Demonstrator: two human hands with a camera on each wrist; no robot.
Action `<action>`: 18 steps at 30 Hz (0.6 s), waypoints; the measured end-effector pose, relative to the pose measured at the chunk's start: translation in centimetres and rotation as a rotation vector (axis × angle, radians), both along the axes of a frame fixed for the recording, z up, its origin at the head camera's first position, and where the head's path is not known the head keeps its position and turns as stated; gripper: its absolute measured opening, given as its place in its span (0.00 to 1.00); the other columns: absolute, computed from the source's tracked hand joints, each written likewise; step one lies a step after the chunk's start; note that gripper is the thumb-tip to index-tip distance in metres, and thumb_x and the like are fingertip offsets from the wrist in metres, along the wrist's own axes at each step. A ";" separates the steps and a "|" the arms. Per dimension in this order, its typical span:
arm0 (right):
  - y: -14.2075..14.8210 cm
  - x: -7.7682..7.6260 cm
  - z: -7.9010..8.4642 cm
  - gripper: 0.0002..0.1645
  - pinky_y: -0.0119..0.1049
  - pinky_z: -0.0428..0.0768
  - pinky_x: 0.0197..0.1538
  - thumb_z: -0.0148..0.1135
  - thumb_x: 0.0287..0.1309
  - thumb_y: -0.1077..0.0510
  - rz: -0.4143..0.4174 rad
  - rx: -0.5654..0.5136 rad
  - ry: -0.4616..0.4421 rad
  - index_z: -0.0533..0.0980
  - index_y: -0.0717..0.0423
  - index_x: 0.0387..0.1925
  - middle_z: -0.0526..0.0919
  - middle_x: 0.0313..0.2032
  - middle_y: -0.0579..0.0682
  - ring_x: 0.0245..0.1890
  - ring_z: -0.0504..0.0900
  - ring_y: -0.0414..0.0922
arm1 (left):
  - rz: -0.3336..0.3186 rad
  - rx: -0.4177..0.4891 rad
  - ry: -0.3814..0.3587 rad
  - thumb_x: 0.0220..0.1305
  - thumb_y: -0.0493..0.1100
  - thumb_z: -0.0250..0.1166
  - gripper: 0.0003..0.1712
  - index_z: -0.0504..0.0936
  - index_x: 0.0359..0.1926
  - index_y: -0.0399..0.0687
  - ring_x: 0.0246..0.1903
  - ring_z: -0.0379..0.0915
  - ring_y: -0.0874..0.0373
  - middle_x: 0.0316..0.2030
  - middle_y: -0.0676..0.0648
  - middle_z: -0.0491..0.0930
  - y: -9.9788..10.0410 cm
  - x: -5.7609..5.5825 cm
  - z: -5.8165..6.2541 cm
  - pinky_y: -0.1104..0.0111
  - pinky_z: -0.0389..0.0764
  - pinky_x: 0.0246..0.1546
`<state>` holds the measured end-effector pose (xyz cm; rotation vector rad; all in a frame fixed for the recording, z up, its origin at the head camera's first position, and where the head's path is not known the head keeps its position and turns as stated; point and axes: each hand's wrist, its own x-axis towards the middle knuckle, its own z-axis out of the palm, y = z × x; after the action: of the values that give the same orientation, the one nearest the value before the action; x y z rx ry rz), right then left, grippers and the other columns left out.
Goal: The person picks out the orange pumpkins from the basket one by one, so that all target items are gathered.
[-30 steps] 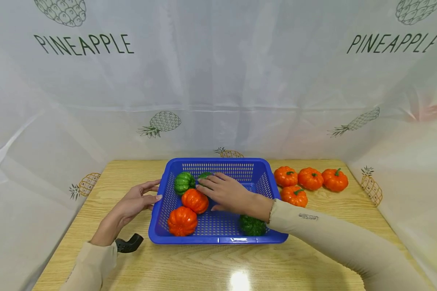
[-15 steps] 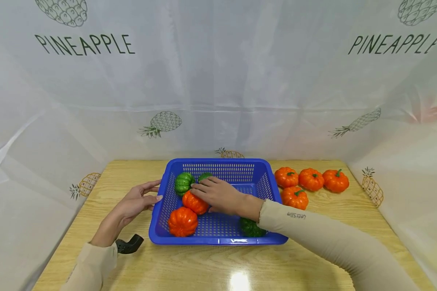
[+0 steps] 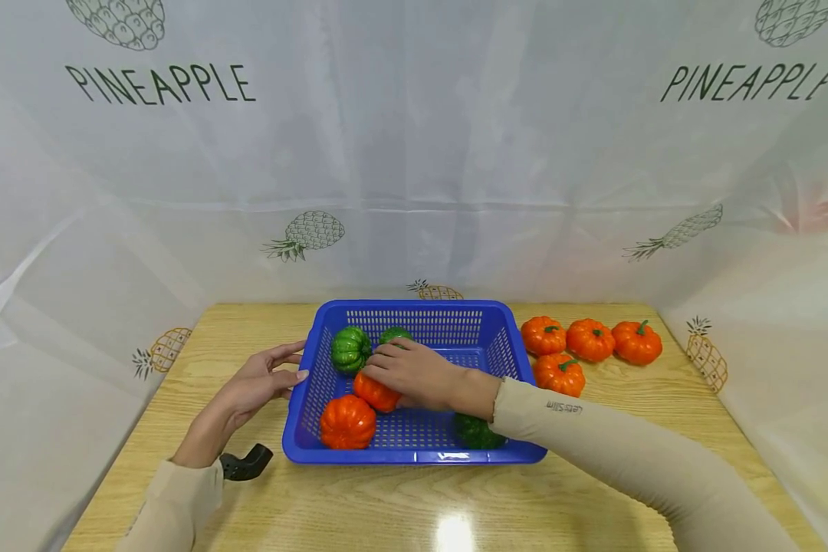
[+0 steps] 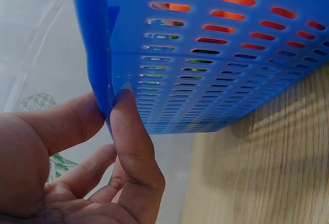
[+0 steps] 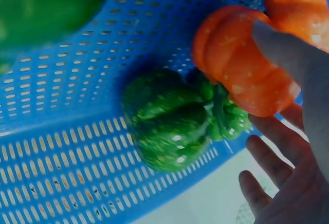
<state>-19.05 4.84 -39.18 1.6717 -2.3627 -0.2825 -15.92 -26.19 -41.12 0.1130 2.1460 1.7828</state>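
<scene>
While the near rim of a blue, rectangular, perforated plastic basket (image 3: 414, 456) is facing you, a glossy, ribbed orange pumpkin (image 3: 348, 423) is sitting in its near left corner, and a round, dark green pumpkin (image 3: 478, 432) is lying near its right end. Your left hand (image 3: 258, 377) is pinching the left rim between thumb and forefinger. Inside, your right hand (image 3: 417, 373) is gripping a second, rounded orange pumpkin (image 3: 375, 392) between thumb and fingers, its outer fingers spreading clear. Farther back, a ribbed, glossy green pumpkin (image 3: 350, 350) and another green pumpkin (image 3: 395, 334) are resting. Four shiny orange pumpkins (image 3: 589, 340) are sitting right of the basket on the pale wooden table (image 3: 359, 506).

You may be risking a slip, since few fingers seem to be bearing on that smooth skin; a sideways tug could be bumping its neighbours, and a pull at the rim could be shifting the basket.

Your beige right sleeve (image 3: 593, 433) is covering part of the dark green pumpkin. The gripped pumpkin's underside is staying hidden, so you cannot tell whether it is touching the basket floor.
</scene>
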 end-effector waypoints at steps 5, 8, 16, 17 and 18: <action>0.6 0.7 0.8 0.41 0.44 0.72 0.74 0.80 0.55 0.39 -0.023 0.080 0.023 0.75 0.46 0.67 0.82 0.62 0.45 0.66 0.77 0.46 | -0.008 0.003 0.008 0.76 0.33 0.61 0.42 0.51 0.82 0.30 0.37 0.86 0.57 0.67 0.24 0.62 -0.1 0.0 0.0 0.66 0.89 0.43; 0.9 1.2 1.0 0.43 0.45 0.71 0.74 0.81 0.53 0.38 -0.051 0.153 0.009 0.76 0.46 0.67 0.81 0.62 0.46 0.66 0.76 0.47 | -0.013 0.004 0.014 0.76 0.33 0.61 0.42 0.51 0.82 0.30 0.36 0.86 0.57 0.66 0.25 0.63 -0.1 0.0 0.0 0.66 0.89 0.42; 1.2 1.6 0.7 0.45 0.44 0.71 0.74 0.79 0.56 0.36 -0.080 0.212 -0.088 0.74 0.46 0.71 0.78 0.66 0.46 0.69 0.74 0.47 | -0.006 0.002 0.008 0.76 0.33 0.61 0.42 0.51 0.82 0.30 0.37 0.85 0.58 0.68 0.24 0.62 0.1 0.1 -0.1 0.66 0.88 0.42; 1.3 1.5 0.7 0.46 0.44 0.71 0.75 0.80 0.56 0.37 -0.088 0.207 -0.109 0.73 0.47 0.71 0.78 0.66 0.45 0.69 0.73 0.47 | -0.008 0.002 0.010 0.76 0.33 0.61 0.42 0.51 0.82 0.30 0.37 0.85 0.58 0.68 0.24 0.62 0.0 0.1 -0.1 0.66 0.88 0.42; 1.4 1.4 0.7 0.47 0.44 0.70 0.75 0.81 0.55 0.39 -0.095 0.198 -0.130 0.73 0.48 0.72 0.78 0.67 0.45 0.70 0.73 0.47 | -0.008 0.003 0.012 0.76 0.33 0.61 0.42 0.51 0.82 0.30 0.36 0.85 0.58 0.68 0.24 0.62 0.0 0.1 -0.1 0.66 0.88 0.42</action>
<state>-17.60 6.22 -38.44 1.7121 -2.5890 -0.4512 -15.80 -26.15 -41.22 0.1334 2.1479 1.7850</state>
